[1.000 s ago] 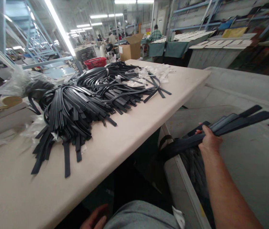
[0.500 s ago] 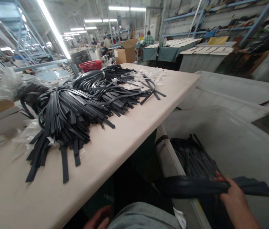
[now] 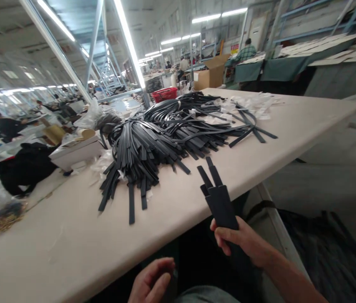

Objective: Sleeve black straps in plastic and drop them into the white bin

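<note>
My right hand (image 3: 244, 244) grips a bundle of black straps (image 3: 217, 198) whose ends point up and away over the table's near edge. My left hand (image 3: 152, 282) rests low by my lap, fingers loosely curled, holding nothing that I can see. On the cream table (image 3: 70, 248) lies a big heap of black straps (image 3: 152, 147) spread from the middle toward the far side, with loose ends hanging toward me.
A grey bin (image 3: 338, 198) with dark straps inside stands at my right, beside the table. Clear plastic wrappers (image 3: 253, 103) lie at the far end. A white box (image 3: 76, 151) and black cloth (image 3: 26, 166) sit at left. People work at distant tables.
My right hand has swung the strap bundle from over the bin at the right to the table's edge, ends now pointing upward. The view has turned left.
</note>
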### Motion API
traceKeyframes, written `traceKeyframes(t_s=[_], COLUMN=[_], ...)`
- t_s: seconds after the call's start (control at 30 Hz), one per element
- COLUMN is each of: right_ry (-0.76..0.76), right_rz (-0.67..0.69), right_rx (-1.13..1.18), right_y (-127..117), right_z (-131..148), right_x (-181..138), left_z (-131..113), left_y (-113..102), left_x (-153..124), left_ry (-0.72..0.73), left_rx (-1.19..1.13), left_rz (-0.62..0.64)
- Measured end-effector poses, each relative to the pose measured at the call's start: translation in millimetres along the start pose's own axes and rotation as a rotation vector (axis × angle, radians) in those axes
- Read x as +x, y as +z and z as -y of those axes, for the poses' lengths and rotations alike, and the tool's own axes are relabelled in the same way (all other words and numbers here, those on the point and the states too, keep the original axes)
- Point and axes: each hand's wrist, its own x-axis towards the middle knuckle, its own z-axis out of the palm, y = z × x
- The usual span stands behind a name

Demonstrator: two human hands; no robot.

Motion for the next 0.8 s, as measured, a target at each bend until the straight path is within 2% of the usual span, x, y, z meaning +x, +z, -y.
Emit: traceKeyframes(t_s=[0.13,0.3,0.5,0.67,0.8], right_ry=[0.039,0.034,0.097,0.052,0.043], right_rz=[0.226,0.381,0.458,0.498,0.52], right_rx=[-0.029,-0.094,-0.163,-0.121,-0.12], right_y=[42.5,80.2,109.2,109.3,104.7], right_z=[5.5,-7.5,-17.8,-15.8,-17.4], right_x=[19.3,35.2,41.7,45.5,50.8], left_z=[-48.8,-72.0,-79.2,-70.8,-56.1], left_y=[6.5,1.9,-10.2,-18.5,-23.2], left_x=[-2.1,9.8,14.5,8.6,6.3], left_ry=[0.134,0.244,0.207,0.212,0.158], left_rx=[-0.126,-0.227,-0.296,-0.118,-0.3], left_rz=[-0.15,-0.213,-0.289,-0.398,-0.365])
